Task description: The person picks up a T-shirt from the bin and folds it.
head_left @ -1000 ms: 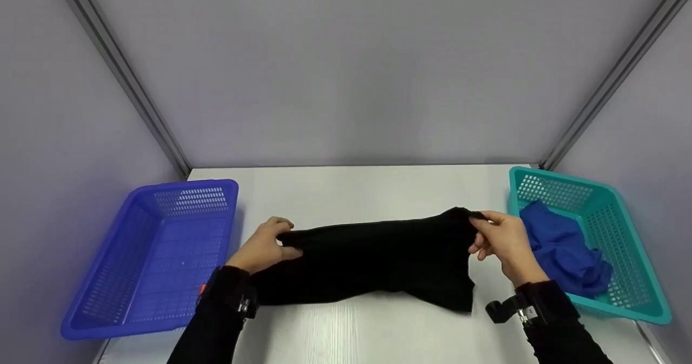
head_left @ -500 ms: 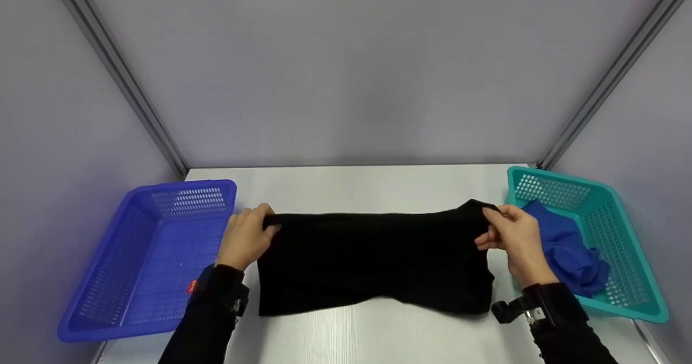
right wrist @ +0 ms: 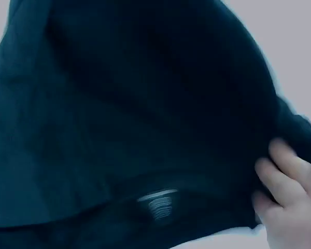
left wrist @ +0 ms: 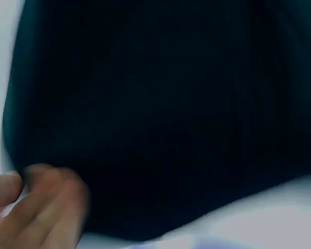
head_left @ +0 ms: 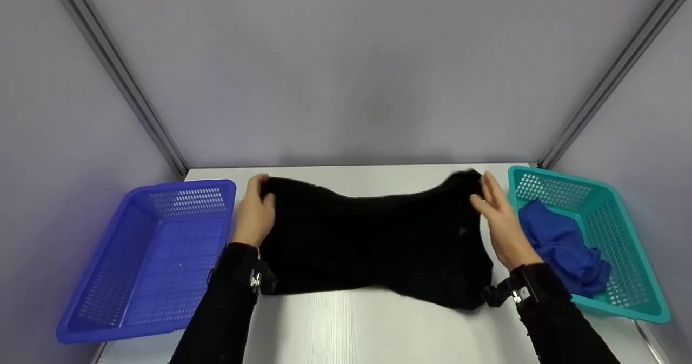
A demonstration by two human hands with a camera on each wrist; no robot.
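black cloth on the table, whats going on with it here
A person holds a black garment spread across the white table, the left hand gripping its far left corner and the right hand pinching its far right corner. The near edge lies on the table. A blue basket sits to the left. A teal basket to the right holds a crumpled blue cloth.

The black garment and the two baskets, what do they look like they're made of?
The black garment looks like soft, matte fabric, possibly a knit: it sags between the left hand and the right hand and shows no shine. The blue basket and the teal basket look like moulded plastic: smooth, slightly glossy rims and regular perforated grid walls.
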